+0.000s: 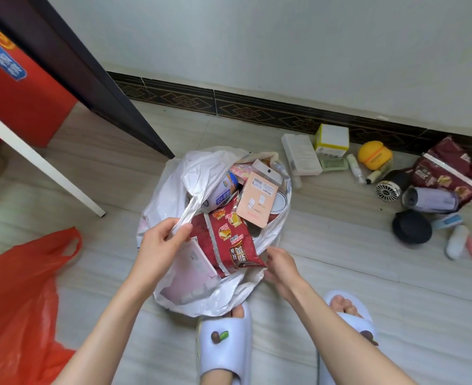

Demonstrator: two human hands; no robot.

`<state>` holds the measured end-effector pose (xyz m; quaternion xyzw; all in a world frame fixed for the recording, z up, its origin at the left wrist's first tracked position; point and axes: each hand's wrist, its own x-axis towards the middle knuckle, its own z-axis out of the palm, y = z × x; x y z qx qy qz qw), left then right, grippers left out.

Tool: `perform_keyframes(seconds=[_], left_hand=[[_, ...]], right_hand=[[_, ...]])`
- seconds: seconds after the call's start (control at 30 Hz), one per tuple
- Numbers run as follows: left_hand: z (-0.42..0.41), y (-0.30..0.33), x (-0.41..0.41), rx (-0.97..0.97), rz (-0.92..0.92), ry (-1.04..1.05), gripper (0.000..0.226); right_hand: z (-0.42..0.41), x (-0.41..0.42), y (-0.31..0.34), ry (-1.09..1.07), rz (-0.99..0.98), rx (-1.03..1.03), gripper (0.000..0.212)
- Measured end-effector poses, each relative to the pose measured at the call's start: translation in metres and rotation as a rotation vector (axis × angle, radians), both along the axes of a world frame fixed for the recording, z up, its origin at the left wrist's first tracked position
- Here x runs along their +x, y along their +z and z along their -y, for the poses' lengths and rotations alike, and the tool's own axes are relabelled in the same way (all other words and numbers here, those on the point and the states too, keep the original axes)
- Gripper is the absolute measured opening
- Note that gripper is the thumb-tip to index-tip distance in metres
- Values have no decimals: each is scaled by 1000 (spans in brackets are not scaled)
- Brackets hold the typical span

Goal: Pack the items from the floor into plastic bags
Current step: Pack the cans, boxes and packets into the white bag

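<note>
The white plastic bag (173, 173) stands on the floor (326, 262) just in front of the person's slippers (223, 343), its mouth open and close to full. A red snack packet (229, 240) lies on top, with a peach-coloured card pack (257, 202), a can (223, 190) and a pale pink box (190, 273) crowded around it. The left hand (159, 243) has its grip closed on one twisted handle (187, 215) of the bag, pinching it between thumb and fingers. The right hand (280, 265) sits at the bag's near right edge, fingers curled at the plastic beside the packet's corner; whether it actually holds the rim cannot be told.

The step in hand looks like gathering the bag's handles to close it, or settling the load, since the contents rise to the rim. The next move likely calls for finding the second handle on the right side and drawing both together without spilling the packet.

Plenty is still unpacked: to the right, near the skirting, lie a white box (301, 154), a yellow-and-white box (332, 140), a yellow round object (375, 155), a dark red snack bag (451, 168), a small fan (387, 190) and a black lid-like disc (411, 226). A red plastic bag (15, 295) lies slack at the left, probably the next one to fill.
</note>
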<state>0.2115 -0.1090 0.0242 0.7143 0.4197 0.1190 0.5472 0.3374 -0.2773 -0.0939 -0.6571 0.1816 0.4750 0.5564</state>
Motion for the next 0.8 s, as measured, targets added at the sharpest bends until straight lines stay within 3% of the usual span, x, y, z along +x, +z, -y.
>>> perform_keyframes(seconds=[0.13,0.23,0.47,0.6,0.73,0.8], left_hand=[[2,0,-5,-25,2,-11,18],[1,-4,-7,-49,-15,-15,16],[1,-2,-7,-85,-76,-61,18],[-4,30,0,-100,-172,-111,23],[-3,82,10,-27,-335,-280,39],[2,109,13,30,-302,-320,44]], right_hand=[[4,-7,-3,-114,-120,19,21],[9,-12,-10,-158,-142,-48,17],[8,-15,-4,-347,-445,172,24],[15,-16,25,-489,-314,76,22],[12,-7,95,-348,-148,94,26],[8,2,133,-272,-101,114,26]])
